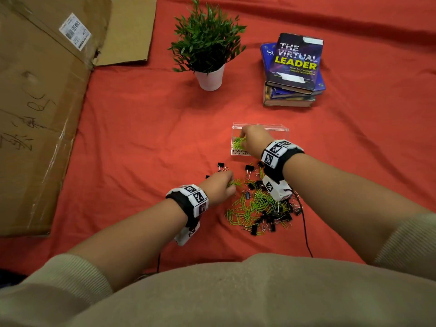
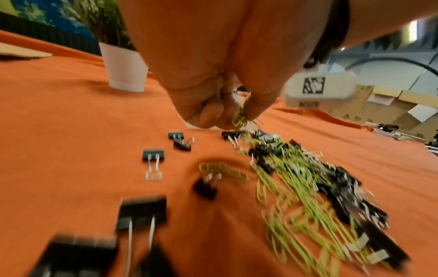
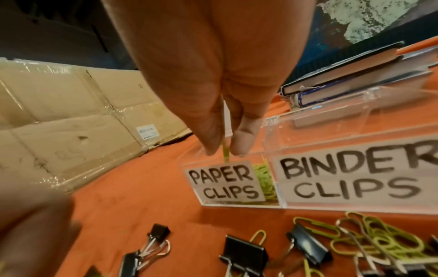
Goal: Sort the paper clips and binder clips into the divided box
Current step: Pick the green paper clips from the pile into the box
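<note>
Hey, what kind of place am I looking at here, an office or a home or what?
Probably a staged work table in a lab or storeroom, not a home: flattened cardboard boxes lie on the orange tablecloth, more cartons are stacked behind, and both wrists wear marker-tagged cameras.

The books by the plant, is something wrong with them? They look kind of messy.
A bit. The stack of books is crooked: the top book sits turned against the ones beneath. The right wrist view shows a torn, frayed corner on the covers. The potted plant stands upright and looks fine.
</note>
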Demonstrator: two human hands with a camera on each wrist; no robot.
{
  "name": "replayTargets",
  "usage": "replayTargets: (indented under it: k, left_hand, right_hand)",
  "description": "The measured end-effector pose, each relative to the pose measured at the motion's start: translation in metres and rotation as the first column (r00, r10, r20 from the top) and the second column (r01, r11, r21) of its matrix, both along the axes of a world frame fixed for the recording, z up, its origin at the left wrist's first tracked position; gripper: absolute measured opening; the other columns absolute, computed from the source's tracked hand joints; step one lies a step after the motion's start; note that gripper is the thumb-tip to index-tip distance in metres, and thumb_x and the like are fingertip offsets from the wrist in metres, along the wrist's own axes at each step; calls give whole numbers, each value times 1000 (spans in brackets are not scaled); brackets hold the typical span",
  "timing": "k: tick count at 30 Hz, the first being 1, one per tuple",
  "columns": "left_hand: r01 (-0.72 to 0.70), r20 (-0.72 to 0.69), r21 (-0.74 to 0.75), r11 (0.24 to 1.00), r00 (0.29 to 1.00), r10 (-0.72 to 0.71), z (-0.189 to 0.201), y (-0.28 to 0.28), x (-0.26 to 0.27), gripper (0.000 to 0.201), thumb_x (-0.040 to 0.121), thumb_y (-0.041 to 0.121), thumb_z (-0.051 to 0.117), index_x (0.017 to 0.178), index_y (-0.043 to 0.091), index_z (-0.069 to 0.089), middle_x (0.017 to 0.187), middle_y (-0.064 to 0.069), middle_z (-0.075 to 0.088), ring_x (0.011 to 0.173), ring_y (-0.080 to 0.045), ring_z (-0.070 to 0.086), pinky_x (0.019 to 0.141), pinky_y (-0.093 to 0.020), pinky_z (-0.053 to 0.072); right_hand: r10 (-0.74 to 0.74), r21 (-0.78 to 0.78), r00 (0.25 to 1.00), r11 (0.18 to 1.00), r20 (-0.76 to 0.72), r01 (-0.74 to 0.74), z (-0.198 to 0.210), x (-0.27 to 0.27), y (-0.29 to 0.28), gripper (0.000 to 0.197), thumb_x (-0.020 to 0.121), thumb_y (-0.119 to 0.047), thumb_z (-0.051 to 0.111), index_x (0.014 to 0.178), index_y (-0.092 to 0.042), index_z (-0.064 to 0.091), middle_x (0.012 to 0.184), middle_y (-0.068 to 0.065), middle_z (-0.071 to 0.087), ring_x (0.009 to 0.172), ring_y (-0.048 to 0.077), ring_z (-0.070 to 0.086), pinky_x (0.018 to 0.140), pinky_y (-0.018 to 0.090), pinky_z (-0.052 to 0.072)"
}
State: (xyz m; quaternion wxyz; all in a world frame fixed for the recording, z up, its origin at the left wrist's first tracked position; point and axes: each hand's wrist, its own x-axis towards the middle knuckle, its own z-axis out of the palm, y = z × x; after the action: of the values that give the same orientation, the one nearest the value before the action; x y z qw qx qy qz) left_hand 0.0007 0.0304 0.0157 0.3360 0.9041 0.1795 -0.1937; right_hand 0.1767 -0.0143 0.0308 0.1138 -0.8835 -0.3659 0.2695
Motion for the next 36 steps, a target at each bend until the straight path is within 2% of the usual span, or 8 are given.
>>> replayTargets:
  k: [2, 5, 8, 14, 18, 26, 30, 36]
  left_hand:
    - [11, 36, 26, 1000, 999, -12, 10, 7, 12, 13, 91, 18, 52, 95, 6, 50, 88, -11, 57, 78, -23, 51, 68, -32, 38]
    - [23, 90, 42, 999, 996, -27, 25, 17, 37, 10, 91, 18, 51, 94, 9, 50, 83, -6, 55, 74, -22, 49, 62, -29, 35]
    - [62, 109, 101, 993, 991, -73, 38, 29, 69, 8, 92, 17, 50, 91, 10, 48, 80, -6, 53, 71, -22, 48, 59, -29, 34]
    - [210, -58, 315, 925, 978, -202, 39, 32, 124, 24, 91, 13, 48, 111, 0, 51, 110, -21, 60, 95, -36, 59, 69, -36, 42]
    - [272, -128, 389, 880, 962, -241, 29, 24, 136, 25, 93, 9, 47, 115, -2, 54, 115, -21, 61, 104, -36, 60, 81, -39, 48]
    - [151, 168, 348, 925, 961, -220, 20, 31, 95, 23, 89, 17, 54, 111, 13, 59, 117, -9, 58, 114, -27, 52, 92, -42, 48]
    - [239, 15, 268, 933, 967, -252, 1, 15, 46, 18, 87, 21, 54, 102, 14, 61, 110, -7, 58, 105, -26, 57, 86, -38, 49]
    - [236, -63, 346, 908, 971, -229, -26, -5, 2, 30, 86, 30, 59, 108, 9, 54, 114, -11, 54, 112, -30, 52, 86, -42, 47]
  right_hand:
    - [-30, 95, 999, 995, 21, 28, 2, 1, -9, 28, 88, -2, 49, 113, -7, 62, 114, 16, 64, 104, 31, 61, 84, 32, 48]
    - [-127, 261, 992, 958, 0, 122, 7, 3, -35, 21, 88, -4, 49, 101, -9, 65, 98, 10, 68, 86, 26, 64, 70, 28, 48]
    - [-141, 254, 988, 955, -67, 154, 3, -3, -65, 16, 87, -8, 51, 94, -10, 65, 89, 7, 68, 76, 21, 63, 69, 31, 53]
    - [212, 30, 970, 977, -116, -210, -19, -50, -107, 19, 84, -8, 53, 99, -9, 65, 106, 7, 60, 99, 23, 57, 84, 28, 46]
    - [372, -7, 927, 928, -53, -373, -32, -74, -109, 35, 85, -11, 55, 120, -13, 59, 117, 9, 51, 113, 26, 44, 92, 43, 45]
    - [303, -68, 952, 952, 48, -300, -37, -66, -107, 28, 85, -13, 56, 110, -3, 58, 114, 12, 49, 112, 30, 47, 89, 43, 48]
    - [399, 20, 916, 916, 52, -400, -38, -73, -102, 31, 75, -5, 54, 105, -4, 62, 107, 12, 55, 101, 29, 50, 86, 41, 48]
    - [529, -106, 840, 848, 119, -519, -41, -86, -97, 18, 66, -4, 62, 83, -3, 67, 84, 12, 62, 81, 32, 58, 71, 39, 51]
